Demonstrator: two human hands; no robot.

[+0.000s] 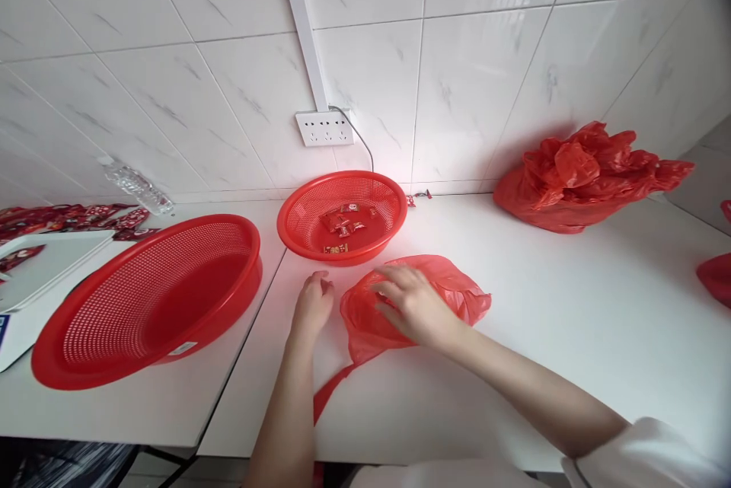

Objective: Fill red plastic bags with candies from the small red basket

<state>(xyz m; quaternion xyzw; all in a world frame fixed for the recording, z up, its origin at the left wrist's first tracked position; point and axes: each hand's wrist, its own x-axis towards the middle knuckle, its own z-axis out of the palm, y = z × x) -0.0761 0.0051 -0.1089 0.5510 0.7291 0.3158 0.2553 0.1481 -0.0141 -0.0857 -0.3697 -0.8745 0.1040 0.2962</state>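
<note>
A red plastic bag [457, 291] lies flat on the white table [542, 336] in front of me. My right hand [412, 305] rests on top of it, fingers spread and pressing into the plastic. My left hand [313, 304] sits on the table just left of the bag, fingers curled loosely, with nothing visible in them. Just beyond the hands stands a small red mesh basket [297, 221] holding a few red wrapped candies [343, 228].
A large empty red mesh basket [145, 298] leans on a white scale [39, 275] at left. Red packets [62, 218] and a plastic bottle [137, 189] lie at the back left. A stuffed red bag [582, 180] sits at the back right, with a wall socket [324, 128] above.
</note>
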